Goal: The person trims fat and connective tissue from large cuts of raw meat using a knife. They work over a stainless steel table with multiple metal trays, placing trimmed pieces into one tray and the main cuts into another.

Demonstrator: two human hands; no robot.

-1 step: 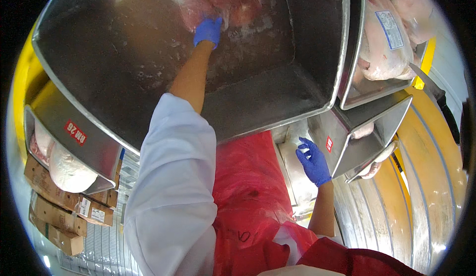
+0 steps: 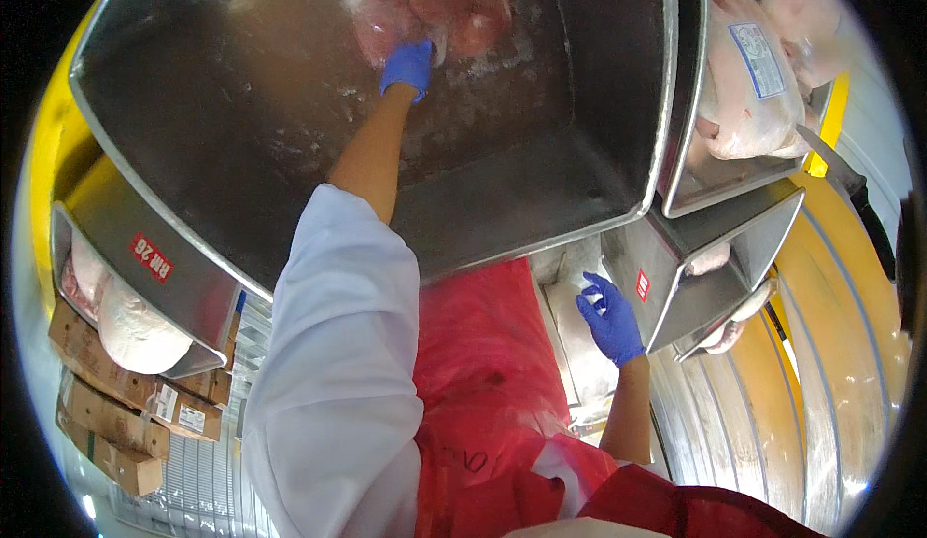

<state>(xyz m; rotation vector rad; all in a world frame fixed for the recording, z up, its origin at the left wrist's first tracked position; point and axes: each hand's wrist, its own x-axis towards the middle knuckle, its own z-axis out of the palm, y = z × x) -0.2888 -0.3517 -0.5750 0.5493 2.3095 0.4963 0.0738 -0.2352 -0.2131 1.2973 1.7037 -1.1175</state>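
My left hand (image 2: 407,67), in a blue glove, reaches into a large steel bin (image 2: 599,176) in the upper middle and grips the lower edge of pink raw meat (image 2: 459,7), its fingertips mostly hidden. My right hand (image 2: 610,321), also blue-gloved, hangs below the bin's right side with fingers curled but apart, holding nothing, beside a smaller steel container (image 2: 630,253). My white left sleeve and red apron fill the lower middle.
Bagged pale meat (image 2: 744,103) fills a bin at upper right, with a black-handled knife (image 2: 855,190) alongside. A left steel container (image 2: 193,297) holds pale meat (image 2: 140,335) above cardboard boxes (image 2: 106,441). Yellowish curved strips (image 2: 821,345) line the right.
My left hand and the meat sit very slightly lower in the picture, as do the bins. My right hand stays nearly where it was.
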